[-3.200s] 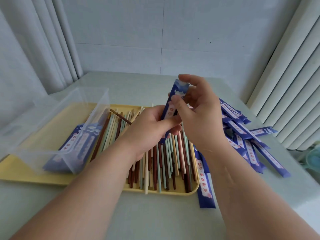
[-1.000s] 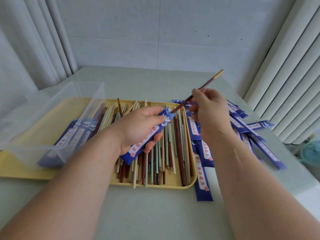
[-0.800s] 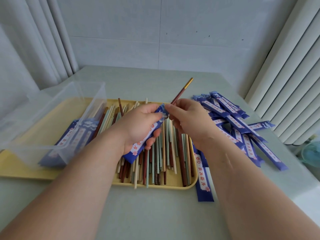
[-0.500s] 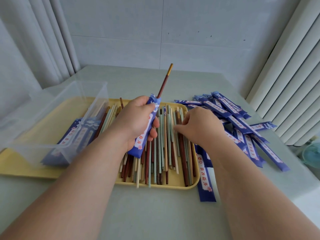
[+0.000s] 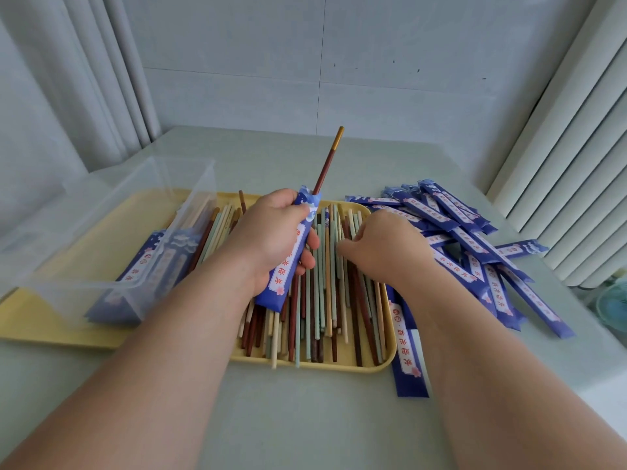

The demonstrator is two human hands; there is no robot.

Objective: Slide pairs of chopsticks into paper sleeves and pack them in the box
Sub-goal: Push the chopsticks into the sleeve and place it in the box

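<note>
My left hand [image 5: 271, 232] grips a blue paper sleeve [image 5: 288, 266] above the yellow tray [image 5: 112, 225]. A brown chopstick with a gold end [image 5: 327, 161] sticks up out of the sleeve's mouth. My right hand [image 5: 383, 245] is lowered onto the loose chopsticks [image 5: 322, 317] in the tray, fingers curled down among them; whether it pinches one is hidden. The clear plastic box [image 5: 142, 198] stands on the tray's left part with several filled blue sleeves [image 5: 149, 266] lying in it.
A heap of blue sleeves [image 5: 475, 245] lies on the table right of the tray. One more sleeve [image 5: 407, 351] lies along the tray's right edge under my right forearm. Curtains hang at the left and a ribbed panel stands at the right.
My right hand pushed the brown chopstick into the sleeve, let it go and dropped to the loose chopsticks. My left hand tilted the sleeve more upright.
</note>
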